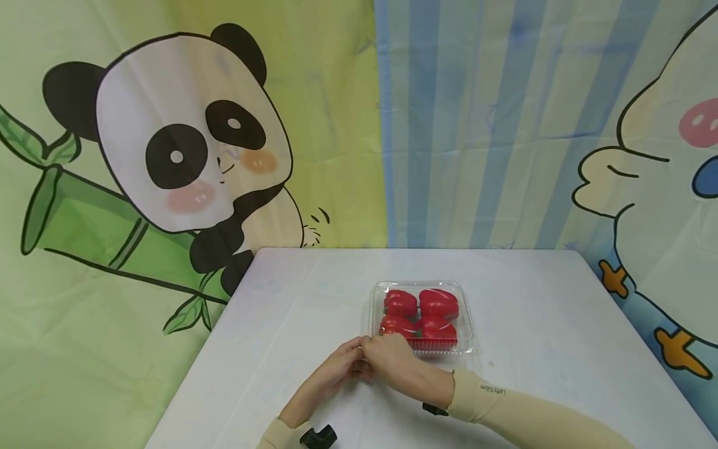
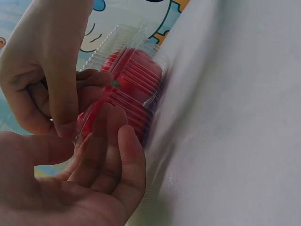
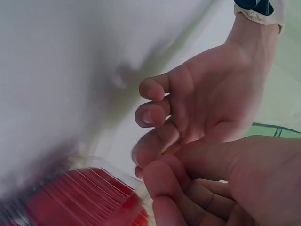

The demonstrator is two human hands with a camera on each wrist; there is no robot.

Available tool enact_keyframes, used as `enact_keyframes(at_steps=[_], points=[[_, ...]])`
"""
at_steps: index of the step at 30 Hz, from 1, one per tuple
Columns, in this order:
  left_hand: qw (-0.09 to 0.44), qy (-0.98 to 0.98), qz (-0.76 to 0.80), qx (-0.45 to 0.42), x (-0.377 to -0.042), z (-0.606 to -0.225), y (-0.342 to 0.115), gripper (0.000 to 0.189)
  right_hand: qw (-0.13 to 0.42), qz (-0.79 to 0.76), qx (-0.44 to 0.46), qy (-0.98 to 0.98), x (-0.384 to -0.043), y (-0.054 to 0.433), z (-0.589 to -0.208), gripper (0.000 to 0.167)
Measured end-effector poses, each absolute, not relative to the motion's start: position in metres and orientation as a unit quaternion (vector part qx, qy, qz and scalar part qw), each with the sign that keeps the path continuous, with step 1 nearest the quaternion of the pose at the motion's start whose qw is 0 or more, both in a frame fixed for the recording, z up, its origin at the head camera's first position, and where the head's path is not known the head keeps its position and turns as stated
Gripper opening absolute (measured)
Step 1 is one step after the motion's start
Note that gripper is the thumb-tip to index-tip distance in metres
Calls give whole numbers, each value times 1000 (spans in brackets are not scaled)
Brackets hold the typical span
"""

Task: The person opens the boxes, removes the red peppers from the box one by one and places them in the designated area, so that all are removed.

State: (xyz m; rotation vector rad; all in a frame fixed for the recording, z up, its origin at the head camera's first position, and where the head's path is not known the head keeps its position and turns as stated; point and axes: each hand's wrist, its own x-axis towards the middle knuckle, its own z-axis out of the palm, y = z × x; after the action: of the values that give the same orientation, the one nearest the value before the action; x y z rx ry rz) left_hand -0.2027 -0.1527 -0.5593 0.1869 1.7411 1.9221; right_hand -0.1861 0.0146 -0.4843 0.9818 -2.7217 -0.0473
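Observation:
A clear plastic clamshell box (image 1: 470, 342) with ribbed sides sits on the table, holding several red bell peppers (image 1: 439, 304). Its transparent lid lies over them. At the box's front left corner my two hands meet. My right hand (image 1: 395, 360) comes over from the right, thumb and curled forefinger pinching the corner edge. From the left, my left hand (image 1: 335, 369) pinches at the same corner between thumb and forefinger, its other fingers half curled below. In the left wrist view both thumb tips come together at the plastic rim (image 2: 78, 140). The right fingers partly hide this corner in the right wrist view.
The white table (image 1: 538, 312) runs out on all sides of the box. Behind it hangs a printed curtain (image 1: 336, 125) with a panda and blue stripes. Dark wrist devices (image 1: 318, 436) sit over the cream sleeves (image 1: 521, 408).

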Motion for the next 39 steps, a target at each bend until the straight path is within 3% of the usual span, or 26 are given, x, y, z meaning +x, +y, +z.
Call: enact_keyframes(at_steps=[5,11,25,39], points=[[273,635,719,71,-203,-560,-151,13,129,28,320,-938,-190,16,-487,22],[276,653,700,85,-207,-558,-153,14,133,62,323,-935,-194,21,-492,15],[333,663,650,166,-223,-553,-172,13,139,80,324,-932,-196,19,-492,16],[322,691,641,93,-221,-551,-162,21,131,94,319,-934,-196,21,-493,8]])
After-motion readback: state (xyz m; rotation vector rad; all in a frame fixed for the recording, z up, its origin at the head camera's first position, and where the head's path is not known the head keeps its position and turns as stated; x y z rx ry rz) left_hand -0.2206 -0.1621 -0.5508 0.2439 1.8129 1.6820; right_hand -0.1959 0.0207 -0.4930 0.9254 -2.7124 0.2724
